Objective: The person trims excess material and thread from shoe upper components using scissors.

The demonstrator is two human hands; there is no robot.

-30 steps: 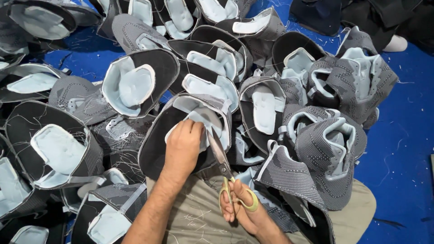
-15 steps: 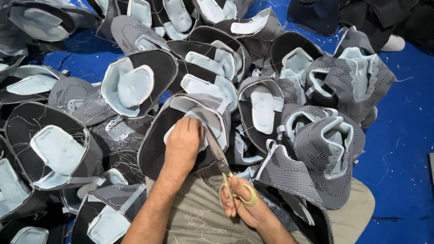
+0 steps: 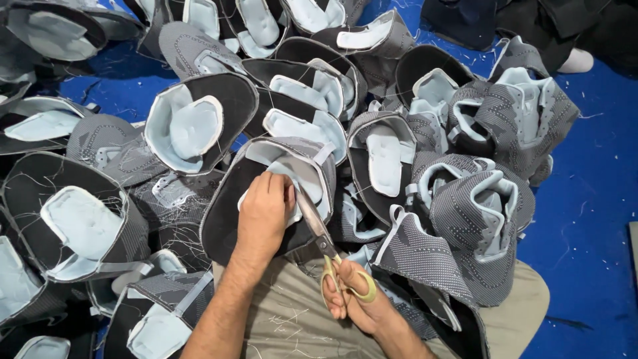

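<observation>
My left hand (image 3: 264,216) presses down on a dark grey shoe upper (image 3: 269,179) with a pale blue lining, which rests on my lap. In my right hand (image 3: 355,300) I grip yellow-handled scissors (image 3: 325,244). Their blades point up and to the left, with the tips at the pale lining right beside my left fingers. The blades look nearly closed.
A large heap of similar grey and black shoe uppers (image 3: 478,206) with pale blue linings surrounds me on a blue floor (image 3: 585,199). My khaki trousers (image 3: 292,319) carry loose thread scraps. A dark-clothed person sits at the top right (image 3: 531,26).
The scissors have shifted slightly left along the lining and my left hand has crept a little with them. The heap has not moved.
</observation>
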